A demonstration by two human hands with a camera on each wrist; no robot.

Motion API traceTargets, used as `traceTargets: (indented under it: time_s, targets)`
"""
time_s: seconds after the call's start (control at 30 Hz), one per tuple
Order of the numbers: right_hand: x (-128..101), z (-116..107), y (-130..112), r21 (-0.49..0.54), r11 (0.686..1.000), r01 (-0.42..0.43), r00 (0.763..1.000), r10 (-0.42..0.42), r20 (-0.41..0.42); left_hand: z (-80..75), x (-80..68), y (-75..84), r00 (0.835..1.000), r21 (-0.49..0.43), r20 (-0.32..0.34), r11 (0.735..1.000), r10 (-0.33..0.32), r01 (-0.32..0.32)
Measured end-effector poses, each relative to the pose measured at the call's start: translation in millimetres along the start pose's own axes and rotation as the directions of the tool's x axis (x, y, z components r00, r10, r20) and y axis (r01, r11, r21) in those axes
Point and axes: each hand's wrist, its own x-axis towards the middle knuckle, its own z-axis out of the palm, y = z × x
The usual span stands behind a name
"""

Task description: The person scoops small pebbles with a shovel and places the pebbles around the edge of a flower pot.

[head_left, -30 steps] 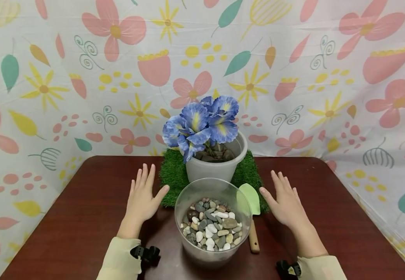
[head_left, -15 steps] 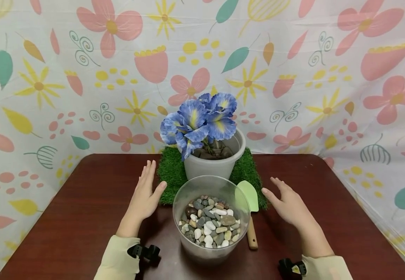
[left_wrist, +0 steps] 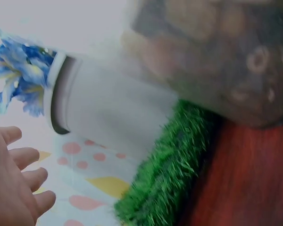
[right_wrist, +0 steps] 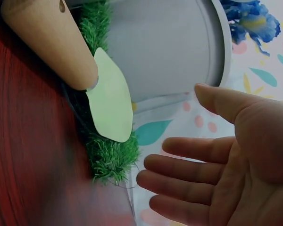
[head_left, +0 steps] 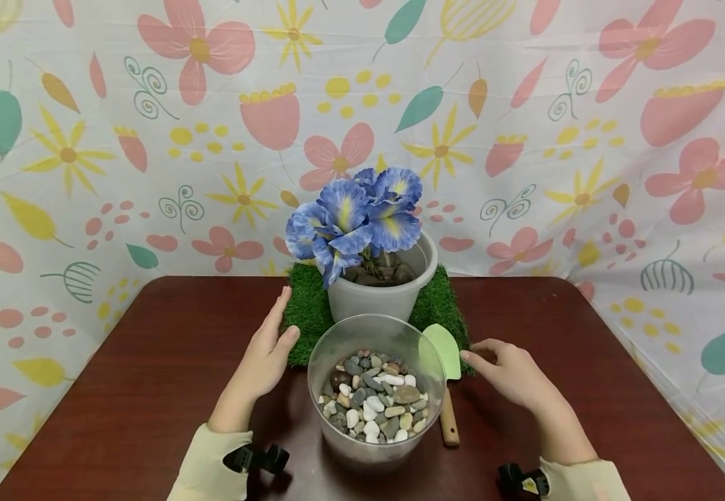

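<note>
Both your hands are open and empty: left hand (head_left: 264, 362) beside the pebble bowl (head_left: 376, 393), right hand (head_left: 510, 372) near the trowel (head_left: 445, 376). I'd grip its wooden handle low, bowl stays centre tabletop.

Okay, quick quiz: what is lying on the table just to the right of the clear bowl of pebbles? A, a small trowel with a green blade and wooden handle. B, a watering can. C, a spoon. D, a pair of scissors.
A: beside the clear bowl of pebbles lies a small trowel with a pale green blade and a wooden handle, its blade resting on the grass mat.
</note>
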Motion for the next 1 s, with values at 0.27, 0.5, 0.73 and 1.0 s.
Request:
traceTargets:
  time_s: [0.27, 0.5, 0.73, 1.0]
  targets:
    - [0, 7, -3, 0.015, 1.000, -0.015, 0.997, 0.014, 0.072, 5.9, -1.8, 16.6, 0.992, -0.172, 0.087, 0.982, 0.090, -0.074]
    - [-7, 16, -3, 0.021, 1.000, -0.008, 0.991, 0.005, 0.131, 17.0, -11.2, 33.7, 0.964, -0.316, 0.229, 0.947, 0.135, -0.058]
    - [-4, 23, -6, 0.108, 0.991, -0.083, 0.977, 0.059, 0.206, 19.1, -16.1, 52.1, 0.924, -0.256, 0.349, 0.964, 0.155, -0.065]
    - [4, 31, -6, 0.328, 0.911, -0.251, 0.943, 0.153, 0.297, 13.1, -19.7, 64.9, 0.916, -0.157, 0.396, 0.988, 0.062, 0.001]
